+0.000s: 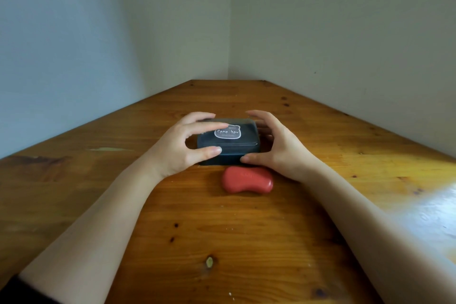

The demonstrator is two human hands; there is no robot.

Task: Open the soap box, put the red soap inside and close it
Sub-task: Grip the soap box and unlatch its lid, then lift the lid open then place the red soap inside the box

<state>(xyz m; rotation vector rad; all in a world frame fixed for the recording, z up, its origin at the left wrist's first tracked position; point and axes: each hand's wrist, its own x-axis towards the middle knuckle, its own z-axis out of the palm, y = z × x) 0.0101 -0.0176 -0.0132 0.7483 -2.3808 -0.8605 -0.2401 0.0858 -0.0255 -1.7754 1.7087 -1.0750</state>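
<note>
A dark soap box with a white label on its lid sits shut on the wooden table. My left hand curls around its left end, thumb on the front edge and fingers over the lid. My right hand cups the right end, thumb touching the front lower edge and fingers spread over the far side. The red soap, a kidney-shaped bar, lies flat on the table just in front of the box, touching neither hand.
The table fits into a corner of two pale walls behind the box. Bright light falls on the table at the right edge. A dark sleeve shows at the bottom left.
</note>
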